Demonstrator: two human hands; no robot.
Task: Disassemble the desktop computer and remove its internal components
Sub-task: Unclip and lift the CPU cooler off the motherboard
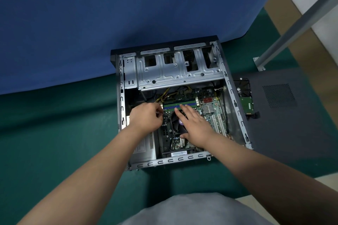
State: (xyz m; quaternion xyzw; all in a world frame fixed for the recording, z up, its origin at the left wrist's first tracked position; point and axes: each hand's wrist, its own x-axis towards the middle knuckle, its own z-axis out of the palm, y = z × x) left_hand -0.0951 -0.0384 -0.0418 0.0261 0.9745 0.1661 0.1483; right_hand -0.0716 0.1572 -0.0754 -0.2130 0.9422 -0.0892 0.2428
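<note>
An open desktop case lies on its side on green matting, its motherboard exposed. My right hand lies flat with straight fingers over the black CPU cooler fan, fingertips reaching the memory sticks. My left hand sits at the fan's left edge with curled fingers that seem to pinch something small and dark; what it is I cannot tell. Yellow power cables run behind it. The silver drive cage spans the far part of the case.
A removed hard drive lies right of the case on the dark side panel. The power supply fills the case's near-left corner. A blue cloth surface rises behind. A grey metal leg stands at right.
</note>
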